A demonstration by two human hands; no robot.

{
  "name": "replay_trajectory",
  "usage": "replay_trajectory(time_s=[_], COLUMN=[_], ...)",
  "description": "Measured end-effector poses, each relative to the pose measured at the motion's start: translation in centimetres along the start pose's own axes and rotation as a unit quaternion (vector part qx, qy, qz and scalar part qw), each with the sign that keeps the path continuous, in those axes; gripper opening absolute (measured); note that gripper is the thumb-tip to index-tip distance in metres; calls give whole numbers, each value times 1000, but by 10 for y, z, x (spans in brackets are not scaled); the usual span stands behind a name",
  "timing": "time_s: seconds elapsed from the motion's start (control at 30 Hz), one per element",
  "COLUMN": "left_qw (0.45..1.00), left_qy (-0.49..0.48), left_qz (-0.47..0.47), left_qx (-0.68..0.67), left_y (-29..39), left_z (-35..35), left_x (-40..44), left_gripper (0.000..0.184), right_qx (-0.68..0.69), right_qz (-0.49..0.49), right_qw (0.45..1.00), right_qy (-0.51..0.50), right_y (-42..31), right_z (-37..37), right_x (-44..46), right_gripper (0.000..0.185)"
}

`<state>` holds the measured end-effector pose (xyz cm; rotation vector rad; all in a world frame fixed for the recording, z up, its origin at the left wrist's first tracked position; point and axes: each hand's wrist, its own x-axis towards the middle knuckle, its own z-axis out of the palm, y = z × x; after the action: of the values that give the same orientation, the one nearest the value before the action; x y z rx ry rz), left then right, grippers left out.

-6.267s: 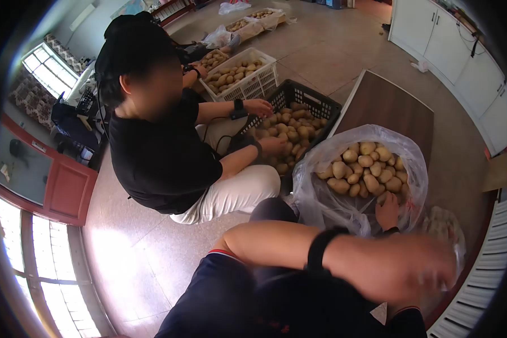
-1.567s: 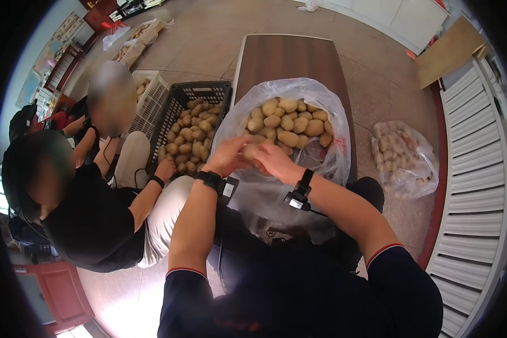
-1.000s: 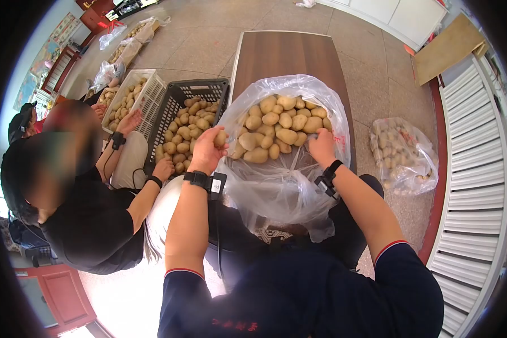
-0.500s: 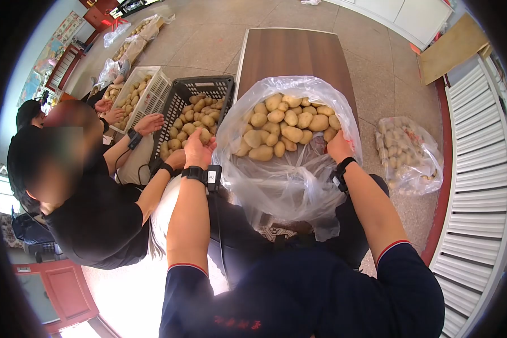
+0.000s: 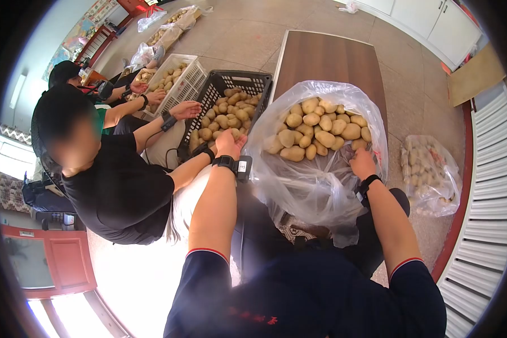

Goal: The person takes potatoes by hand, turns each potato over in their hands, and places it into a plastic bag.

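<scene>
A clear plastic bag (image 5: pixel 298 188) full of potatoes (image 5: pixel 324 124) lies open-mouthed in front of me. My right hand (image 5: pixel 363 162) is inside its right rim, fingers closed on the bag's film beside the potatoes. To the left, my left hand (image 5: pixel 230 144) is at the near right corner of a black plastic crate (image 5: pixel 263 84) holding more potatoes (image 5: pixel 231 112). Its thumb and fingers curl around what looks like one potato (image 5: pixel 235 134); the palm side is partly hidden. Both my wrists carry black straps.
A brown wooden table (image 5: pixel 329 56) extends beyond the bag. At my left sits a co-worker in a black shirt (image 5: pixel 115 188), hands near the crate. Beyond is a white crate (image 5: pixel 192 84) of potatoes. Another potato bag (image 5: pixel 431 174) lies on the floor at right, before a white radiator (image 5: pixel 484 197).
The view has swung left, so everything sits further right. My right hand has moved from the bag's rim slightly inward. My left hand stays by the crate.
</scene>
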<state>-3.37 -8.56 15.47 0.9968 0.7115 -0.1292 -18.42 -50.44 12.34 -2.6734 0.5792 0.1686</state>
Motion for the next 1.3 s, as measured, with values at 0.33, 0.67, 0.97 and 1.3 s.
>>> replay_trajectory(time_s=[0.33,0.67,0.97,1.3], left_qw=[999,999,989,964], left_qy=[-24,8,-61,-185], left_qz=[18,31,110,101], left_qx=[11,40,81,163], left_y=[-2,3,5,-11], left_z=[-14,7,37,60], left_x=[14,-13,-76,-98], left_gripper=[17,38,35,32], right_qx=[187,650,719,714], right_qz=[-66,64,52,23], right_qw=[980,733,619,589], right_qy=[21,-191,-312,-379], right_y=[8,-20,-54,-96], right_z=[25,4,-16,-35], right_x=[2,-16,-34,-48], right_gripper=[43,42,36,35])
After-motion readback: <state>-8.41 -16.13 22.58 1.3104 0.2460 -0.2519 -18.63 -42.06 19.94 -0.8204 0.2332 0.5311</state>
